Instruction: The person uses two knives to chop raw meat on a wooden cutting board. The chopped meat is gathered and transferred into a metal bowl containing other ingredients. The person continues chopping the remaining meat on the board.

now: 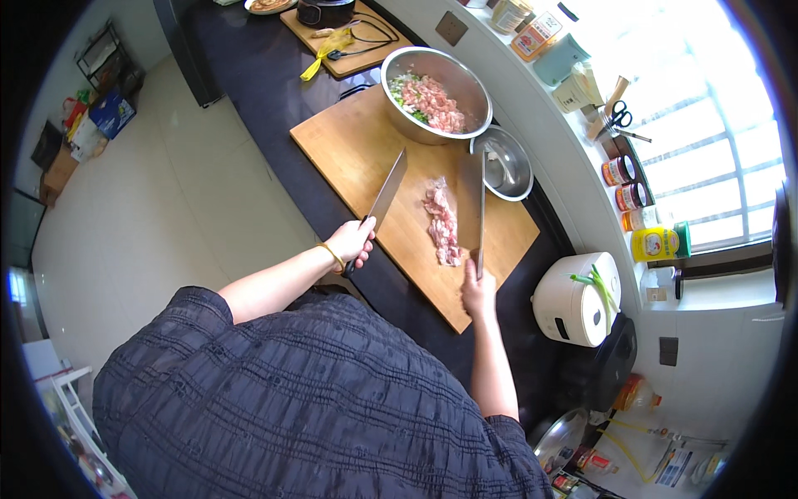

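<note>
Right now, the left hand [352,242], near the middle of the frame, is closing its fingers around the handle of one knife [389,190], whose broad blade is pointing up and to the right over the wooden cutting board [345,143]. The right hand [479,289], lower and to the right, is gripping a second knife [482,218], its blade standing nearly upright in the frame, seen almost edge-on. Both grips are looking firmly closed.

Between the two blades, just right of the frame's centre, a strip of chopped pink meat [441,223] is lying on the board; whether the right blade is touching it, I cannot tell. At upper centre, a large steel bowl [475,83] is holding minced meat [437,103] and chopped greens [404,86]. A smaller metal bowl [522,170] is sitting just beside it, lower right. Farther right, green stalks [600,291] are resting on a white rice cooker [559,301].
</note>
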The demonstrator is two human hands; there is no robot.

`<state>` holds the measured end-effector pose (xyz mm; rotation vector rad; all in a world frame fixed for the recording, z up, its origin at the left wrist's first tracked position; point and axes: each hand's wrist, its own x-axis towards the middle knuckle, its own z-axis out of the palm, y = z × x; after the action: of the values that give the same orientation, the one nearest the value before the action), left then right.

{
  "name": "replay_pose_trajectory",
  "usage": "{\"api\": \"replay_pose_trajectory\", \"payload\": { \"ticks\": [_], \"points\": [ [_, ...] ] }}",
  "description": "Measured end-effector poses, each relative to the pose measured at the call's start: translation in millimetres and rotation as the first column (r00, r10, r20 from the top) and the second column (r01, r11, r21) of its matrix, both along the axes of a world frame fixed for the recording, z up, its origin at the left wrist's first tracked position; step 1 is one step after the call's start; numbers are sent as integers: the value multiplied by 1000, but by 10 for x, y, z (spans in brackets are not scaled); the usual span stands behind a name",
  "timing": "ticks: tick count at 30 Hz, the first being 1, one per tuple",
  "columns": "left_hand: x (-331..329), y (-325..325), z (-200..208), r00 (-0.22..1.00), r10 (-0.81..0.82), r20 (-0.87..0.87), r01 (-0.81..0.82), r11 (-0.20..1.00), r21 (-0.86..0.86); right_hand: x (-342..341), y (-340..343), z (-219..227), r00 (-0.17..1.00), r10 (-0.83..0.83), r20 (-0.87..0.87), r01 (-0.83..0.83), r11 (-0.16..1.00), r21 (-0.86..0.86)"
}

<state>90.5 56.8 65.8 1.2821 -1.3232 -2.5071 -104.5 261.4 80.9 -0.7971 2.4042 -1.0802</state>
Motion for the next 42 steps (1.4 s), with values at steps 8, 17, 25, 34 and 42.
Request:
{"api": "replay_pose_trajectory", "payload": {
  "ticks": [8,17,25,34,42],
  "points": [
    [25,-4,5,1000,5,10,-5,1000,-20,-11,-112,178,999,29,44,-35,991,129],
    [17,-166,81,992,-112,51,119,982,-148,161,-37,513,938,-108,330,44,980,194],
    [-426,-717,33,879,-446,168,472,767,-434,892,604,5,570,-369,734,609,789,-76],
    [-574,-773,0,718,-650,249,681,583,-443,1321,172,-245,487,-405,774,669,743,-32],
    [-217,-655,-19,771,-629,105,636,750,-179,1189,-581,-180,868,-477,137,474,879,50]
  ]
}}
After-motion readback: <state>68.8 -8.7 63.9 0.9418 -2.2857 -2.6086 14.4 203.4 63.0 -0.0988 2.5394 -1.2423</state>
